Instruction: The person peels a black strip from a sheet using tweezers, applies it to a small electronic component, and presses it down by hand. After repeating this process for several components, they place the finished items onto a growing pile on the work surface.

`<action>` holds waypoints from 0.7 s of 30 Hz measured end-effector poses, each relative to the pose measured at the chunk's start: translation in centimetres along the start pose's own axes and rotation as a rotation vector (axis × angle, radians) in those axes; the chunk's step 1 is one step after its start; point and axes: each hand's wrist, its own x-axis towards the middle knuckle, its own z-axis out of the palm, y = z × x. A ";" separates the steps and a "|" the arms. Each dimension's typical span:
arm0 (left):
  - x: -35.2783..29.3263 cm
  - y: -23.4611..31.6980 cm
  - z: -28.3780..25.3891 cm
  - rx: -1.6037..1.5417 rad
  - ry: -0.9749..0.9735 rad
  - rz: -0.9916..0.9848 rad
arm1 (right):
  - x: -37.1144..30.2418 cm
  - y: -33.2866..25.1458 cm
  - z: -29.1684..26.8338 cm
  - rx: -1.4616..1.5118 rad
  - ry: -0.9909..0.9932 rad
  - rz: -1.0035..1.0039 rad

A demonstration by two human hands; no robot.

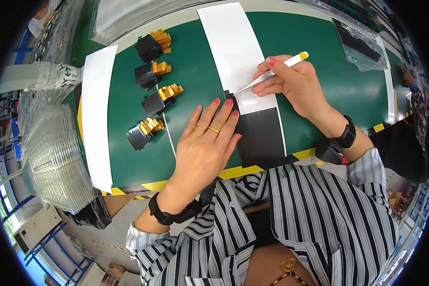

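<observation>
My left hand (201, 151) lies palm down, its fingers stretched out, with the fingertips on a small black piece (229, 94) near the middle of the table. White tweezers (271, 74) with a yellow end are held in my right hand (298, 85). Their points reach the edge of that black piece, beside my left fingertips. Under the work runs a long white sheet (233, 43), with a black sheet (262, 136) on its near part. Left of my hand stand several stacks of dark flat panels (152, 103) with orange flexible strips fanned out; part of the black piece is hidden by my fingers.
The table mat (190, 57) is green, with yellow-black tape (240, 171) along its near edge. A white strip (96, 124) lies at the left, by stacked clear trays (59, 152). A clear bag (362, 47) sits far right. Another person's sleeve (419, 112) shows at the right rim.
</observation>
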 end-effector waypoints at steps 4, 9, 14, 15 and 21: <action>0.0 -0.3 0.1 -0.029 0.033 -0.002 | -0.1 -0.3 -0.3 0.112 -0.066 0.074; -2.4 -0.4 -3.2 0.032 0.377 -0.041 | 0.1 -0.3 -0.4 0.206 -0.061 0.013; -4.6 -3.0 -6.2 0.340 0.418 -0.584 | -0.1 -0.3 -1.2 0.180 -0.032 -0.023; -4.9 -3.3 -6.5 0.353 0.418 -0.589 | -0.1 -0.3 -1.1 0.176 -0.035 -0.027; -5.1 -4.4 -7.0 0.196 0.306 -0.649 | -0.1 -0.3 -1.1 0.155 -0.044 -0.025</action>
